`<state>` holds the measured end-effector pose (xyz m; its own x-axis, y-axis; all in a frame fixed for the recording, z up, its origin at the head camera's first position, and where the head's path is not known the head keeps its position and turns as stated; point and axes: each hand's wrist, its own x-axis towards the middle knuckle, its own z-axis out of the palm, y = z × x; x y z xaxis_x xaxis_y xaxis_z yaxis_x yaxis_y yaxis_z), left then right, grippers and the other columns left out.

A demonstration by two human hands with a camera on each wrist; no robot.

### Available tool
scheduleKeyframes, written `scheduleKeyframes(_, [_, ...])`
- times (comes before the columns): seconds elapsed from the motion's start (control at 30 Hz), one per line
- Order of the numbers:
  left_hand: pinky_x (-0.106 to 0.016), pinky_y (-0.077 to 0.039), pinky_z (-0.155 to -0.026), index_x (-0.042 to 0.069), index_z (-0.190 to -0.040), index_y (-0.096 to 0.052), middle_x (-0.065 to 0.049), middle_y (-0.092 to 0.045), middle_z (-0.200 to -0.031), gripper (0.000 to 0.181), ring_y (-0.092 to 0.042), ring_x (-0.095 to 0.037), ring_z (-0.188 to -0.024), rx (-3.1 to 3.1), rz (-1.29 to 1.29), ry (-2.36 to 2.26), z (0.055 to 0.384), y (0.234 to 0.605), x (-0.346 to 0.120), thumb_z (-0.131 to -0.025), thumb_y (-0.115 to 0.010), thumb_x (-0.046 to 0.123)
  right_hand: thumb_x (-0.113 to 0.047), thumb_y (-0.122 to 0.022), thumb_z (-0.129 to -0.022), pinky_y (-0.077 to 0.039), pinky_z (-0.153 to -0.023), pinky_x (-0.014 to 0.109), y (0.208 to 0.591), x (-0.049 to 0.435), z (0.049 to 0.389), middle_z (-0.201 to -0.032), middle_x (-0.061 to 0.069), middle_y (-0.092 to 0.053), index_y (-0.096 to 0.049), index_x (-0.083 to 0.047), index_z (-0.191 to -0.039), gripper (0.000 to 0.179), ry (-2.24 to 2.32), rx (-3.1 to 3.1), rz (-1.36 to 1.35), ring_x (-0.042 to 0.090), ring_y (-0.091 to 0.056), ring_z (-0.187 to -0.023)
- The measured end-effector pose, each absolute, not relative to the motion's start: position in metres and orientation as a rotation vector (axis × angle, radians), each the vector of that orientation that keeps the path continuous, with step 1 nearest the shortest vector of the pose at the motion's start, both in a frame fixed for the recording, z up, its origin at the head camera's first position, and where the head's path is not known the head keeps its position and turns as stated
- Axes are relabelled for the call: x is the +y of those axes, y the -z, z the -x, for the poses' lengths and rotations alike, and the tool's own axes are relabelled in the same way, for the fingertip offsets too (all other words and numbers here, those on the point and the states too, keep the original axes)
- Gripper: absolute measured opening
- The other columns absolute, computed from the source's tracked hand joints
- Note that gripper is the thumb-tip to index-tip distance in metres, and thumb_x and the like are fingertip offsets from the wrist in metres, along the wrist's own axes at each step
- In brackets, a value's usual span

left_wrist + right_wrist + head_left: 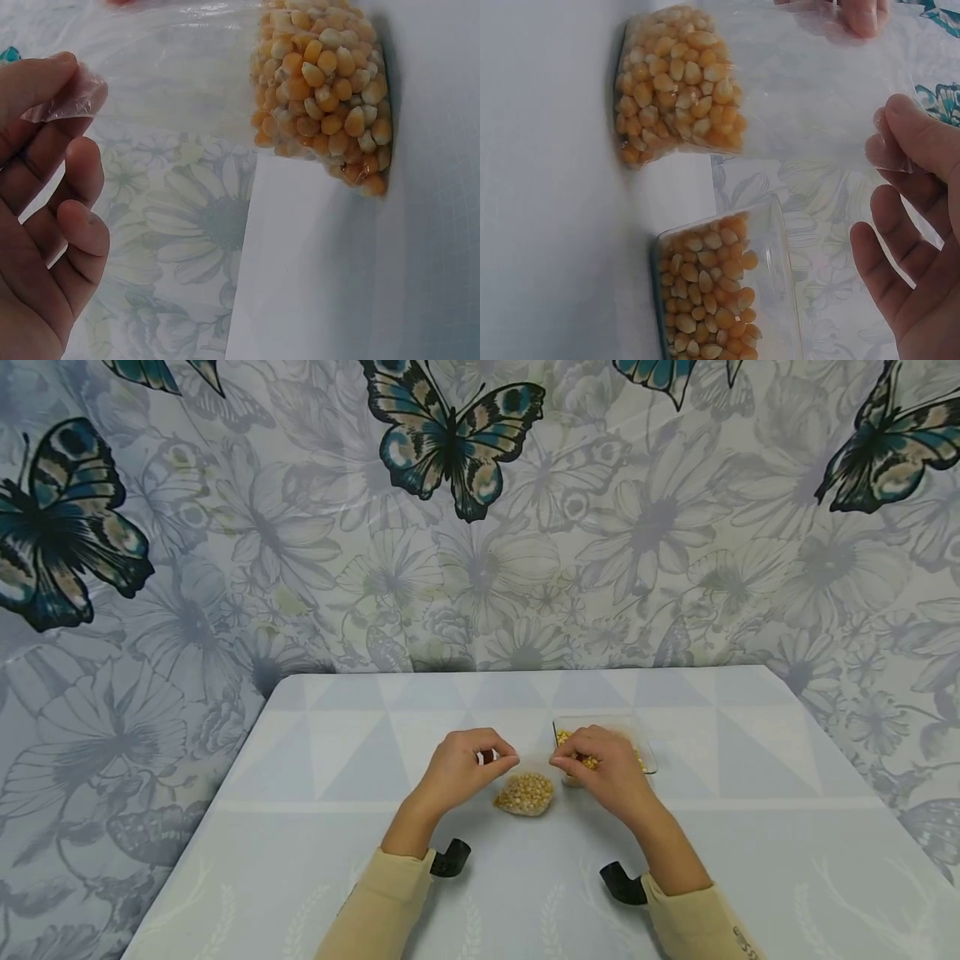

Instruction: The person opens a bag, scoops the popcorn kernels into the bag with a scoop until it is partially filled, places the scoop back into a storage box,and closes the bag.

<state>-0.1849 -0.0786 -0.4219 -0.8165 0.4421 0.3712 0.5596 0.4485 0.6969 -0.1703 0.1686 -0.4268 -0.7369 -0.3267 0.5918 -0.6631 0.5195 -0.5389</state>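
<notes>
A clear plastic bag (180, 67) stands on the table, its bottom filled with yellow corn kernels (525, 794). My left hand (472, 758) pinches one upper corner of the bag between thumb and finger, the other fingers loosely bent. At the opposite upper corner, my right hand (603, 768) pinches the film in the same way. Between the two hands the upper part of the bag is stretched, above the kernels. Just behind my right hand is a clear rectangular container (784, 277) holding more corn kernels (705, 300); the hand partly hides it in the head view.
The table (345, 868) has a pale cover with grey triangles. Black curved pieces stick out at the left cuff (451, 858) and the right cuff (623, 884). Behind the table hangs a floral cloth (480, 577) with butterflies.
</notes>
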Motion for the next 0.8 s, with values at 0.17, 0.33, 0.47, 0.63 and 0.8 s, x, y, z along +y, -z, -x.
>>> scheduleKeyframes(0.17, [-0.021,-0.045,-0.056,0.021,-0.093,-0.079,0.011,-0.072,-0.086,0.008,-0.054,-0.002,-0.068,-2.564,0.9,1.31,0.183,0.424,-0.074,-0.09,-0.074,0.027,-0.01,-0.081,-0.08,-0.05,-0.063,0.022,0.429,0.163,0.168,-0.079,-0.009,-0.069,-0.077,-0.02,-0.087,0.013,-1.089,-2.359,-0.808,0.002,-0.056,-0.071])
scheduleKeyframes(0.33, [-0.019,-0.045,-0.057,0.022,-0.093,-0.079,0.011,-0.072,-0.085,0.007,-0.053,-0.001,-0.068,-2.54,0.925,1.276,0.182,0.426,-0.068,-0.09,-0.074,0.027,-0.01,-0.082,-0.079,-0.048,-0.064,0.025,0.431,0.156,0.167,-0.079,-0.008,-0.07,-0.077,-0.021,-0.086,0.014,-1.033,-2.314,-0.84,0.006,-0.056,-0.072])
scheduleKeyframes(0.47, [-0.019,-0.044,-0.058,0.021,-0.09,-0.079,0.01,-0.071,-0.083,0.007,-0.052,-0.001,-0.067,-2.511,0.927,1.256,0.181,0.425,-0.066,-0.09,-0.074,0.027,-0.008,-0.083,-0.076,-0.045,-0.063,0.023,0.432,0.153,0.166,-0.077,-0.009,-0.068,-0.076,-0.02,-0.083,0.015,-0.995,-2.272,-0.843,0.007,-0.054,-0.07])
scheduleKeyframes(0.63, [-0.018,-0.044,-0.058,0.021,-0.089,-0.078,0.011,-0.071,-0.083,0.007,-0.052,-0.001,-0.067,-2.505,0.925,1.249,0.18,0.424,-0.066,-0.091,-0.074,0.027,-0.009,-0.084,-0.074,-0.04,-0.063,0.017,0.431,0.153,0.166,-0.076,-0.009,-0.068,-0.075,-0.021,-0.082,0.016,-0.963,-2.252,-0.843,0.005,-0.051,-0.069])
scheduleKeyframes(0.8, [-0.018,-0.046,-0.059,0.022,-0.091,-0.079,0.011,-0.071,-0.084,0.006,-0.053,0.0,-0.068,-2.511,0.931,1.262,0.179,0.424,-0.064,-0.09,-0.075,0.026,-0.009,-0.084,-0.073,-0.039,-0.063,0.016,0.43,0.155,0.168,-0.076,-0.009,-0.069,-0.076,-0.021,-0.082,0.017,-0.954,-2.246,-0.875,0.005,-0.051,-0.069])
